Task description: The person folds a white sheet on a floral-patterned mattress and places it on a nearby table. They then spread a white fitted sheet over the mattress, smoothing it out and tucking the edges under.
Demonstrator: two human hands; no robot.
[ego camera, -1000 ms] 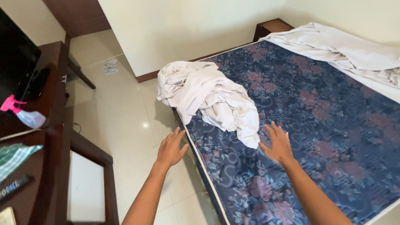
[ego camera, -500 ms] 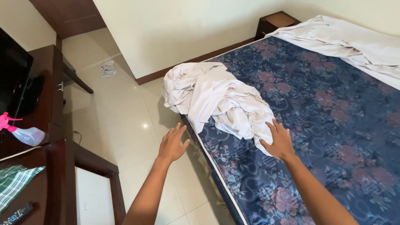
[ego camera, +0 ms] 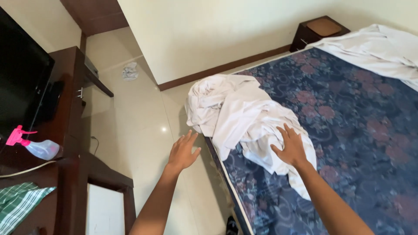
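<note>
- Both hands are out in front of the person with the fingers spread wide; neither grips anything.
- Right hand (ego camera: 291,148) lies flat, palm down, on the near part of the crumpled white sheet (ego camera: 244,113), touching the cloth but not pinching it.
- Left hand (ego camera: 183,151) hovers over the pale tiled floor (ego camera: 130,130), just left of the mattress edge and close to the sheet's hanging fold, touching nothing that I can make out.
- That sheet sits bunched in a heap at the left side of the dark floral mattress (ego camera: 348,143), partly spilling over the edge.
- As I judge it, the work on the bed is at an early point: the mattress lies bare, this sheet is not yet gathered up or spread, and a second heap of white bedding (ego camera: 374,48) lies at the far right.
- Off to the left stand a dark wooden cabinet (ego camera: 65,109) with a black screen (ego camera: 21,91), a pink-topped spray bottle (ego camera: 37,146) and a green striped cloth (ego camera: 19,204).
</note>
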